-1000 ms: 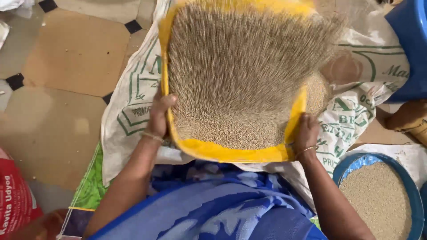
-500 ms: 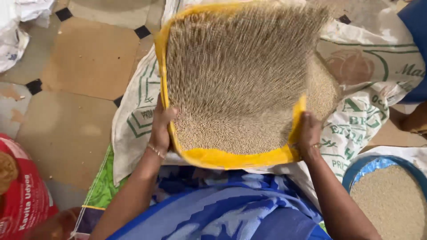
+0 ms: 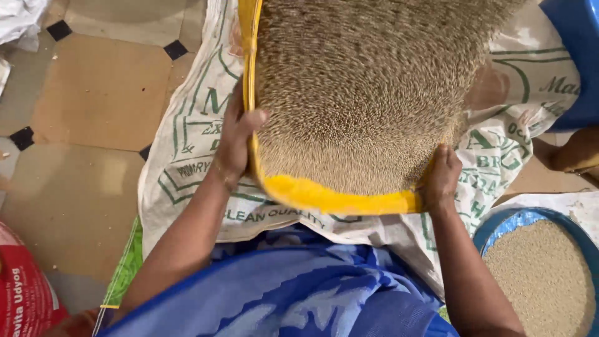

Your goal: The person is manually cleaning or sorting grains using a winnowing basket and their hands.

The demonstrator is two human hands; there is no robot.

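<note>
Tray: yellow winnowing tray (image 3: 337, 198) of blurred grain (image 3: 362, 93), held above white printed sack (image 3: 187, 156) on the floor
Left hand (image 3: 234, 146): closed around tray's left rim
Right hand (image 3: 442, 178): gripping tray's near right corner
Basin: blue basin (image 3: 499, 218) of grain, right

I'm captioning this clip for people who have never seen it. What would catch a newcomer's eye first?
First, the yellow winnowing tray heaped with small tan grain, filling the upper middle of the view. The left hand and right hand each have a grip on its near corners, above a white printed sack spread on the tiled floor. At the lower right stands a blue basin filled with similar grain.
</note>
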